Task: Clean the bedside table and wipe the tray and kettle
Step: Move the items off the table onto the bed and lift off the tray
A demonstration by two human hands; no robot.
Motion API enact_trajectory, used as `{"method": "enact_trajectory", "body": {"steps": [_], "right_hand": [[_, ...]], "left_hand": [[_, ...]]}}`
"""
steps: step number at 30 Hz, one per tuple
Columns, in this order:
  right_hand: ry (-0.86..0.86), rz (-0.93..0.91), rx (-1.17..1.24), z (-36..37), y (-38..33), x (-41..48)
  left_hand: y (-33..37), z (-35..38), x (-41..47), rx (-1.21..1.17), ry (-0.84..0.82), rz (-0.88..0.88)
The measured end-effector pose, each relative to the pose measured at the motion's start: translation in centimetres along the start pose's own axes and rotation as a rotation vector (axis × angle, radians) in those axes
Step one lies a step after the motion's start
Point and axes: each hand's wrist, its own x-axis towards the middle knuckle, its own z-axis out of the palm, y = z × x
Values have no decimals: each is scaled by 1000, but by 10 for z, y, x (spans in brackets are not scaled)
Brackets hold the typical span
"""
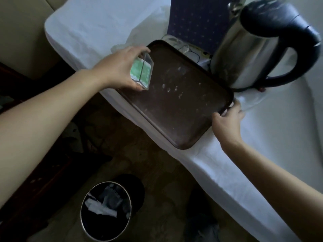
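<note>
Nearest to camera: both my bare forearms reach in from the lower corners; below them a round black waste bin with a metal rim (105,211) stands on the floor, crumpled white paper inside.
Left grip: my left hand (120,67) is clenched around a small clear plastic box with a green-and-white label (142,72), thumb under, fingers on top, held tilted over the tray's left edge.
Right grip: my right hand (225,123) pinches the near right rim of the tray, thumb on top of the rim, fingers beneath.
Tray: a dark brown rectangular tray with rounded corners (174,105) lies on the white sheet of the bed (262,145), one corner jutting past the bed edge; pale smudges mark its surface.
Kettle: a stainless steel electric kettle with a dark blue handle and lid (248,55) stands upright just beyond the tray's far right edge, touching or nearly so; I cannot tell which.
Behind: a blue star-patterned panel (197,23) rises behind tray and kettle.
</note>
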Motion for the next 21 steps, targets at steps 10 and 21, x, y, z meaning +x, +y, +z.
{"method": "enact_trajectory", "body": {"steps": [10,21], "right_hand": [[-138,-553,-673,7,-8,12],[-189,-731,-806,14,-15,-6]], "left_hand": [[-31,3,52,155,-161,87],[-14,-3,-20,69,47,123]]}}
